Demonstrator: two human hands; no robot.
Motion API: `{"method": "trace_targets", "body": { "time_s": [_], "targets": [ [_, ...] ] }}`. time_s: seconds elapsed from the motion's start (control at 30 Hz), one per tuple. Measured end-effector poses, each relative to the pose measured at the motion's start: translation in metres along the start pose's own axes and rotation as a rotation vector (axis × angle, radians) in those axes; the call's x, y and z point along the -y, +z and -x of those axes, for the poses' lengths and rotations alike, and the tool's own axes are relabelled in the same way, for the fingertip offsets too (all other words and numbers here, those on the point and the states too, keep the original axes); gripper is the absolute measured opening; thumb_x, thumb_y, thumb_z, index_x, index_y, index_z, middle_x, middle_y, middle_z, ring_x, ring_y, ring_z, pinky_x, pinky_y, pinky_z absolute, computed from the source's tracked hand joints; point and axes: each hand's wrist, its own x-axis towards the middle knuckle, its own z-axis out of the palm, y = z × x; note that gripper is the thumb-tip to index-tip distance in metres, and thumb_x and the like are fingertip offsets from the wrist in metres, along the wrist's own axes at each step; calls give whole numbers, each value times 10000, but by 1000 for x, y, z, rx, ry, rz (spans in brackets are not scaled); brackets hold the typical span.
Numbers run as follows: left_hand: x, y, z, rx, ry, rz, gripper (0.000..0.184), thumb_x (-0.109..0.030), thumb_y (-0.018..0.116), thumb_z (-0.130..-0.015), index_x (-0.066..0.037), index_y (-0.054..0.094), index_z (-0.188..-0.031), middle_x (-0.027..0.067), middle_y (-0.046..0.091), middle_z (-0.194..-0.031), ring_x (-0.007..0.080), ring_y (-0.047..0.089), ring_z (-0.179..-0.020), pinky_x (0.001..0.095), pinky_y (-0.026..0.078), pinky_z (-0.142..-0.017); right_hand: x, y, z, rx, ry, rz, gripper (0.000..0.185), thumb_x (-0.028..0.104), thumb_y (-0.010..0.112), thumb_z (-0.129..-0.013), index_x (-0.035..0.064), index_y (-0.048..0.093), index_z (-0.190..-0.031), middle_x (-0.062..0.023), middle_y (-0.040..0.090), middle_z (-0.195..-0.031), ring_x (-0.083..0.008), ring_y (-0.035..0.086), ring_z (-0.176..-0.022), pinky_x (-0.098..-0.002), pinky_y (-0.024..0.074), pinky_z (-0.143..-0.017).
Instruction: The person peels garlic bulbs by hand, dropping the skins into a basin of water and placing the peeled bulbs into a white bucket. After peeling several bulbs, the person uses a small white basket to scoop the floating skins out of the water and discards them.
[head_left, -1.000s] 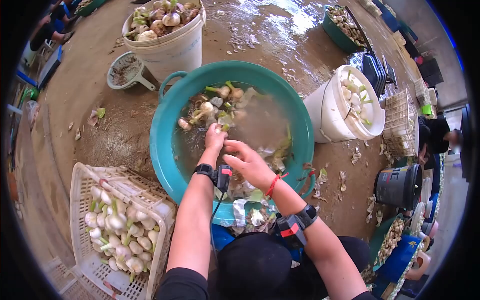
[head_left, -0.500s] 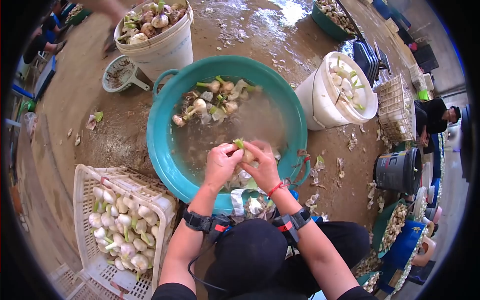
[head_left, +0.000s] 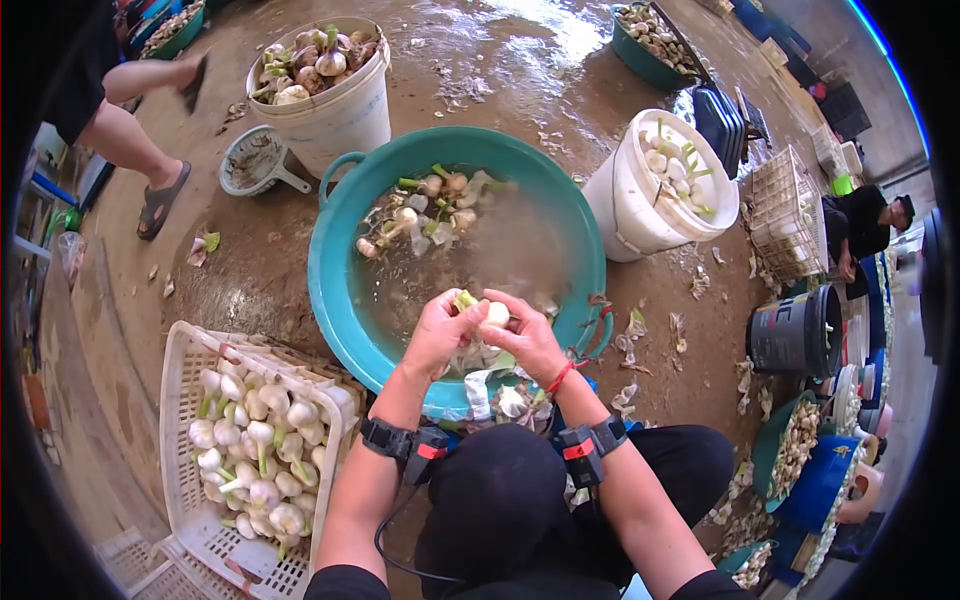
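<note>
Over the near part of a green tub point(head_left: 333, 290) of murky water, both hands hold one pale garlic bulb point(head_left: 496, 314) with a green stem stub. My left hand point(head_left: 440, 328) pinches it by the stem side. My right hand point(head_left: 530, 345) has its fingers wrapped round the bulb's other side. Several unpeeled garlic bulbs point(head_left: 407, 217) and loose skins float at the tub's far left. Wet peelings point(head_left: 511, 400) lie at its near edge, just in front of my knees.
A white crate point(head_left: 180, 440) of cleaned garlic stands at left. One bucket point(head_left: 335, 125) of dirty garlic is beyond the tub, another bucket point(head_left: 618, 205) with peeled garlic at right. A strainer point(head_left: 250, 160) lies on the floor. A person's leg point(head_left: 130, 140) is at upper left; another person point(head_left: 860, 230) sits at far right.
My hands came back from the tub's middle and met around a bulb, which now shows whiter. A walking person's legs have come into view at upper left.
</note>
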Motion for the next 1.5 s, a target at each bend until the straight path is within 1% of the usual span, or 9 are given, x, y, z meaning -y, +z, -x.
{"method": "trace_targets", "body": {
  "time_s": [0.3, 0.43, 0.63, 0.7, 1.0, 1.13, 1.3, 1.4, 1.5],
  "targets": [
    [-18, 1, 14, 327, -75, 263, 92, -3, 580, -752, -37, 497, -773, 0, 509, -571, 15, 374, -375, 162, 261, -326, -3, -3, 0, 431, 397, -842, 329, 406, 439, -916, 106, 536, -1008, -2, 581, -834, -105, 545, -676, -216, 434, -560],
    [-6, 0, 11, 92, 55, -59, 87, 18, 534, -715, -38, 492, -766, 5, 511, -576, 23, 383, -367, 153, 267, -314, 2, 4, 4, -19, -1, 126, 266, 206, 623, -842, 47, 551, -1043, -26, 595, -865, -100, 563, -758, -223, 477, -641],
    [0, -18, 4, 334, -67, 607, 78, 2, 505, -766, -67, 501, -802, -12, 514, -653, 24, 430, -424, 167, 381, -374, 12, 5, 12, 155, 119, -255, 347, 54, 671, -771, 49, 527, -1087, -5, 572, -953, -100, 570, -872, -251, 478, -771],
    [7, -5, -3, -40, 76, 352, 50, -30, 501, -826, -77, 507, -811, -8, 540, -701, 50, 509, -534, 174, 439, -469, 3, 3, 12, 197, 91, -562, 384, 68, 640, -797, 69, 479, -1146, -4, 565, -975, -102, 564, -900, -251, 472, -775],
    [33, -10, -8, -160, 202, -252, 242, 20, 649, -717, -97, 440, -677, -57, 464, -662, 26, 413, -604, 192, 377, -546, 3, 3, -3, -154, -142, -472, 384, 210, 342, -930, -16, 494, -1200, -132, 601, -1084, -159, 551, -1016, -267, 430, -826],
    [38, -7, 1, 419, -60, -353, 202, -78, 684, -734, -79, 493, -801, -50, 502, -712, 57, 474, -674, 249, 418, -630, 7, -12, -16, -208, -22, -741, 418, 299, 294, -948, 13, 565, -1087, -90, 613, -1031, -174, 562, -932, -306, 433, -813],
    [28, 9, -19, 106, 296, -315, 455, -172, 706, -776, -61, 415, -1108, -18, 562, -759, 70, 509, -674, 222, 413, -610, -8, -6, -31, -221, 81, -770, 548, 443, 257, -962, 23, 604, -1018, -54, 607, -916, -153, 546, -869, -294, 428, -790],
    [26, 3, -34, 211, 19, -144, 340, -179, 662, -815, -36, 488, -1070, -10, 573, -725, 52, 512, -622, 198, 422, -569, -5, -8, -41, -427, 87, -327, 614, 490, 212, -959, 23, 589, -1090, -30, 591, -948, -125, 515, -849, -273, 410, -800],
    [38, -36, -70, 303, -98, -499, 274, -139, 657, -785, -81, 527, -1018, 4, 577, -704, 120, 558, -663, 259, 462, -645, 4, -62, -72, -320, -1, -724, 613, 520, 195, -945, 54, 558, -1109, -65, 606, -1059, -167, 539, -998, -301, 405, -880]
  ]
}}
